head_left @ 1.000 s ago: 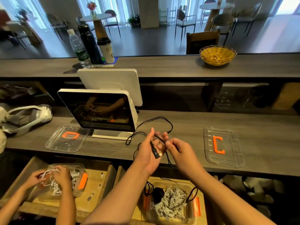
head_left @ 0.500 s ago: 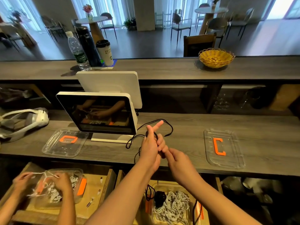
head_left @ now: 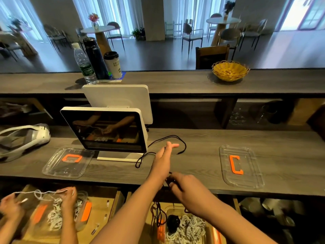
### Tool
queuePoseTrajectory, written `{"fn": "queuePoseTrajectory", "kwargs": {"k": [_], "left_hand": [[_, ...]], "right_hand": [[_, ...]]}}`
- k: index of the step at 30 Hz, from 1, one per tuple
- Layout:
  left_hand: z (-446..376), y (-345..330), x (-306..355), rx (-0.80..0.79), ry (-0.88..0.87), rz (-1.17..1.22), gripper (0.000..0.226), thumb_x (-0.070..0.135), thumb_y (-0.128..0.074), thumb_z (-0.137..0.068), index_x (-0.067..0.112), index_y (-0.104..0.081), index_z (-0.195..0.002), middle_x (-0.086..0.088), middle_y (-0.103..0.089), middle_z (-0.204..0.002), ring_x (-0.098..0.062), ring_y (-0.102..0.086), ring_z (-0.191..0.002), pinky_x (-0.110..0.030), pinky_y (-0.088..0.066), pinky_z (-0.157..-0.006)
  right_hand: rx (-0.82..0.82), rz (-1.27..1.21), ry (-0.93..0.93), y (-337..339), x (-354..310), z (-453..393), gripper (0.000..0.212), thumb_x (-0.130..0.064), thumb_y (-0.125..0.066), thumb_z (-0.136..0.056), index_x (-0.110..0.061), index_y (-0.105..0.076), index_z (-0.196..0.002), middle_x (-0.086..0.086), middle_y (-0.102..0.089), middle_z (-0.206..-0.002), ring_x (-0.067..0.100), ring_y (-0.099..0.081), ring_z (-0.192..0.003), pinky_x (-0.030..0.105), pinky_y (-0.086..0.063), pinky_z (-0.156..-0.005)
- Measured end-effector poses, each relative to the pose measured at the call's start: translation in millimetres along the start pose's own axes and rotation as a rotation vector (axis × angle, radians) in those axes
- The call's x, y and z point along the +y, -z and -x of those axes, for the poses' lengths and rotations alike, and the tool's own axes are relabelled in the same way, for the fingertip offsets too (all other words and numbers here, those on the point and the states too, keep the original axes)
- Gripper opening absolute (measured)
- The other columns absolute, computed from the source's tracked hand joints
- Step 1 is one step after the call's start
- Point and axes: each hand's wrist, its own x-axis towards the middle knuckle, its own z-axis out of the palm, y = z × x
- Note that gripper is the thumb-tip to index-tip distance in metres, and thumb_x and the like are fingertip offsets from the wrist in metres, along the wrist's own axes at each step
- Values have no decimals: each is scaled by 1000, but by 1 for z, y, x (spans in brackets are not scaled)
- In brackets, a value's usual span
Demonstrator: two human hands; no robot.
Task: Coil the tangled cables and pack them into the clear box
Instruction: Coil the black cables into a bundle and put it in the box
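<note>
Left hand (head_left: 162,159) was stretched flat over the black cable (head_left: 165,147) on the counter (head_left: 202,155), right hand (head_left: 184,186) pinched it lower down. Clear box (head_left: 209,231) sat below; monitor (head_left: 105,131) crowded the left, lid (head_left: 253,166) lay right.

Left hand (head_left: 162,159): reaches forward, fingers extended, nearly straight.
Right hand (head_left: 184,185): nearer the body, knuckles up, fingers curled, pinching.

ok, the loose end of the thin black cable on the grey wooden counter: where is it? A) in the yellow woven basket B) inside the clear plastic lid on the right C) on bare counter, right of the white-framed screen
C: the thin black cable ends on bare grey wooden counter, between the white-framed screen and the clear plastic lid.
</note>
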Motion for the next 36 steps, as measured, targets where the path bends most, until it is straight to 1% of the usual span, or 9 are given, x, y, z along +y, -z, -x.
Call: {"fn": "queuePoseTrajectory", "kwargs": {"k": [3, 7, 11, 14, 18, 22, 28, 31, 36], "left_hand": [[3, 8, 9, -148, 68, 24, 62, 68, -22, -97, 35, -69, -121, -9, -51, -78, -13, -51, -69, -25, -41, -65], [16, 3, 12, -376, 209, -11, 73, 85, -20, -85, 25, -62, -90, 3, -59, -88, -13, -52, -80, -29, -39, -71], [19, 7, 16, -531, 220, 6, 58, 76, -47, -83, 21, -53, -97, 7, -42, -67, -6, -33, -55, -19, -25, -51], [18, 11, 14, -602, 148, -132, 40, 60, -52, -94, 20, -56, -97, 9, -49, -68, -4, -37, -55, -20, -30, -53], [22, 12, 9, -500, 144, -46, 39, 52, -43, -102, 25, -58, -124, 4, -60, -73, -4, -46, -54, -19, -40, -51], [28, 8, 7, -383, 58, -20, 34, 51, -36, -103, 36, -59, -123, -5, -73, -103, -15, -72, -83, -30, -60, -79], [32, 1, 9, -384, 111, 425, 44, 55, -35, -97, 43, -61, -130, 4, -69, -124, -14, -63, -120, -34, -52, -99], [30, -4, 9, -349, 158, 621, 46, 56, -31, -99, 41, -60, -132, 0, -69, -124, -16, -63, -121, -35, -50, -100], [12, -5, 12, -186, 128, 890, 49, 56, -30, -102, 35, -59, -135, -8, -70, -107, -22, -63, -106, -42, -46, -101]], "right_hand": [[128, 115, 80, 14, 0, -6, 27, -25, -44, -102, -34, -52, -126, -4, -65, -116, 18, -63, -102, 40, -54, -86], [328, 147, 55, 31, 7, -13, 20, -29, -48, -101, -34, -57, -118, -11, -63, -109, 9, -62, -95, 32, -54, -81], [434, 109, 22, 42, 20, -17, 10, -25, -57, -97, -25, -60, -106, -9, -64, -97, 12, -62, -91, 30, -50, -76], [435, 67, 15, 47, 29, -18, 17, -33, -53, -97, -24, -63, -108, -8, -65, -97, 10, -62, -91, 34, -54, -79], [434, -77, -10, 40, 29, -18, 14, -34, -52, -99, -26, -63, -98, -10, -67, -89, 5, -63, -85, 31, -53, -75], [452, -214, -62, 32, 23, -14, 20, -29, -48, -102, -33, -55, -84, -8, -62, -74, 0, -58, -68, 16, -42, -59], [421, -403, -112, 31, 18, -13, 25, -31, -47, -103, -28, -64, -86, -5, -68, -75, 2, -63, -70, 17, -49, -60], [372, -474, -153, 28, 18, -15, 29, -30, -46, -103, -23, -66, -84, -3, -68, -76, 1, -62, -69, 13, -46, -59], [255, -470, -183, 15, 22, -16, 33, -31, -46, -103, -21, -63, -76, -7, -54, -60, 4, -47, -54, 31, -40, -59]]}}
